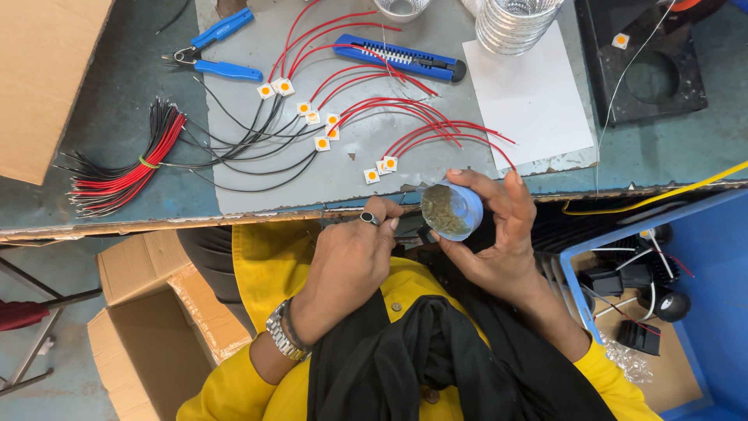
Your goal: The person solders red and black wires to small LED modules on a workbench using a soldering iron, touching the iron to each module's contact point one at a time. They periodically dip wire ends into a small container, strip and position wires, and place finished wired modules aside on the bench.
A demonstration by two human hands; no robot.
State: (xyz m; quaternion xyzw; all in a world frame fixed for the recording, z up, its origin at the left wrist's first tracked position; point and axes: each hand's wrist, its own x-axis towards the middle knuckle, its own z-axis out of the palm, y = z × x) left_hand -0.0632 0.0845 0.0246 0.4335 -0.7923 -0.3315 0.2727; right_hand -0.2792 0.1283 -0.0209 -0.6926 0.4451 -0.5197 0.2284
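Right hand [499, 234] has its grip closed round a small blue round tin [456, 209], tilted, with brownish-gold stuff inside; tin sits at the near edge of the worktop [117, 117], over the person's lap. Left hand [351, 261], ring and metal wristwatch on it, is pinched shut on a thin dark tool [411, 210] whose tip is at the tin's rim; can't tell what kind of tool.

Around the tin:
- Just beyond it, a grey board [351, 171] carries small white square LED chips [322, 143] with red and black leads fanned out.
- Further beyond, a blue utility knife [399, 57] lies among the red leads.
- Far left of the tin, a banded bundle of red and black wires [117, 175]; blue-handled pliers [214, 54] beyond that.
- White paper sheet [534, 101] beyond-right, a stack of shiny reflector cups [514, 23] at its far end.
- Right of the tin, a blue crate [701, 312] with black parts inside.
- Left and below, open cardboard boxes [148, 327] on the floor.

Nothing between the hands and tin. Worktop is worn blue-grey with a chipped front edge.
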